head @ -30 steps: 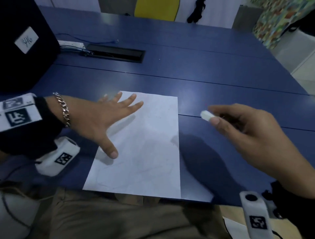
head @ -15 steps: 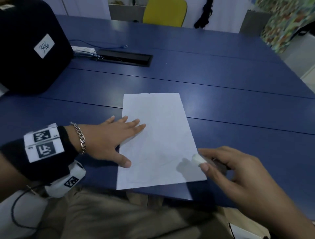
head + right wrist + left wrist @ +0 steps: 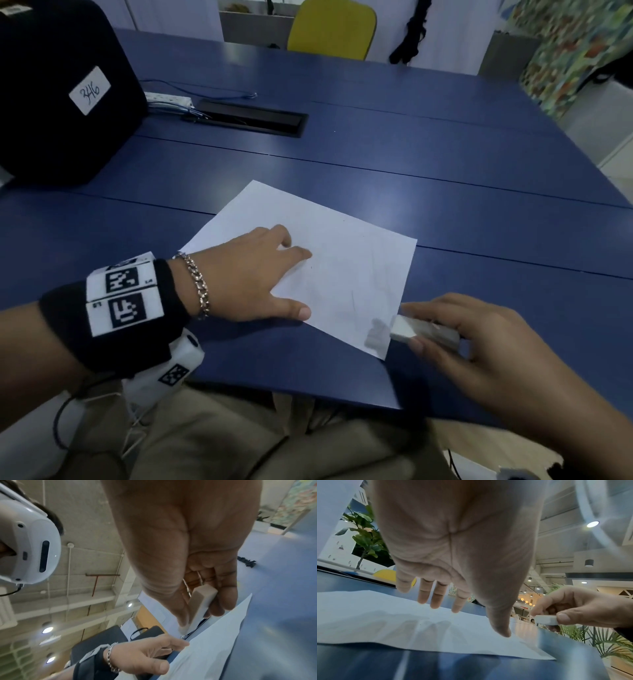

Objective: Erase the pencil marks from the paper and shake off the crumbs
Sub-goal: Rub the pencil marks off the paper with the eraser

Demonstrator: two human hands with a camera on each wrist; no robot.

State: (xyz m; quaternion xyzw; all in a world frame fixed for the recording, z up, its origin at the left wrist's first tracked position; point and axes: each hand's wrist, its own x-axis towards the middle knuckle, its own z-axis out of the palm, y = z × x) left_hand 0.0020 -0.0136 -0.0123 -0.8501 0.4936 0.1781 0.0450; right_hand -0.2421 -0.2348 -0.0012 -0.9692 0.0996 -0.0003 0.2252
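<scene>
Pinched between thumb and fingers of the right hand [image 3: 479, 346], the white rectangular eraser [image 3: 423, 330] now meets the flat white paper sheet [image 3: 346, 274], which has rotated under the flat-fingered left hand [image 3: 250, 274].

Left hand [image 3: 246, 274] covers paper's [image 3: 342, 274] near-left part; pencil marks too faint to read; eraser's [image 3: 423, 330] rear hidden in right hand [image 3: 479, 349].
</scene>
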